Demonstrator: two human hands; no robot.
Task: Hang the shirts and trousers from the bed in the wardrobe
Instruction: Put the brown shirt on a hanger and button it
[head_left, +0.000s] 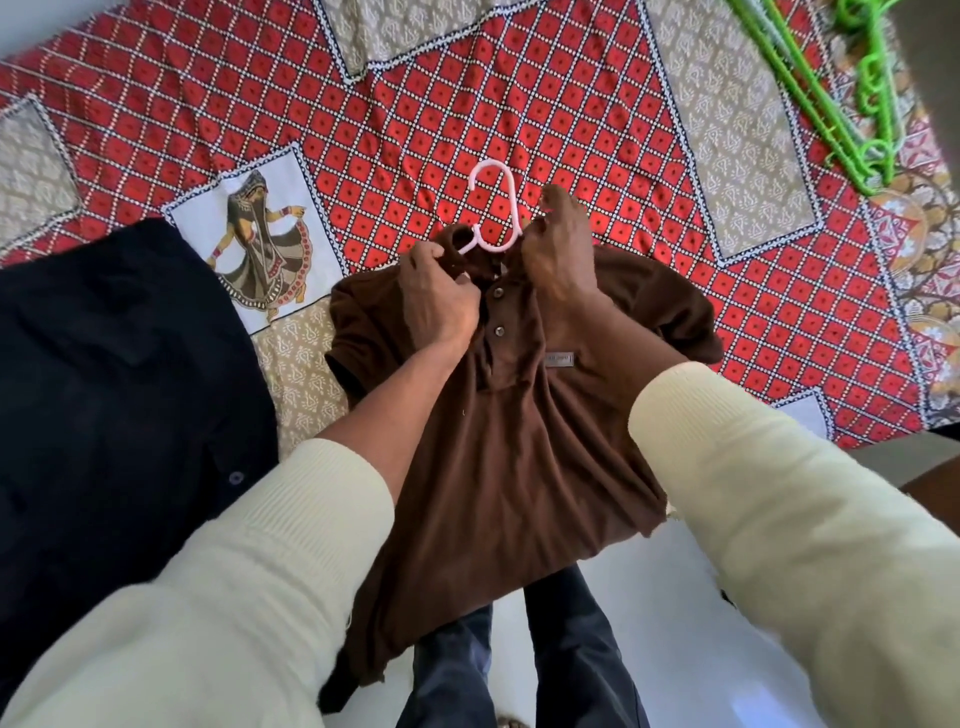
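- Head view: the brown shirt (514, 415) hangs over the bed's (597, 130) near edge, its collar on the red patterned cover.
- The left hand (436, 296) and right hand (558, 249) each pinch the collar around a pink hanger (493, 208).
- A dark garment (114, 389) lies left; green hangers (852, 88) lie far right.

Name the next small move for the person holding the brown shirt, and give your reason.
Probably lift the shirt by the hook and turn toward the wardrobe. The pink hook already sticks out of the collar, the left hand and right hand both grip the collar, and the shirt seems seated on the hanger.
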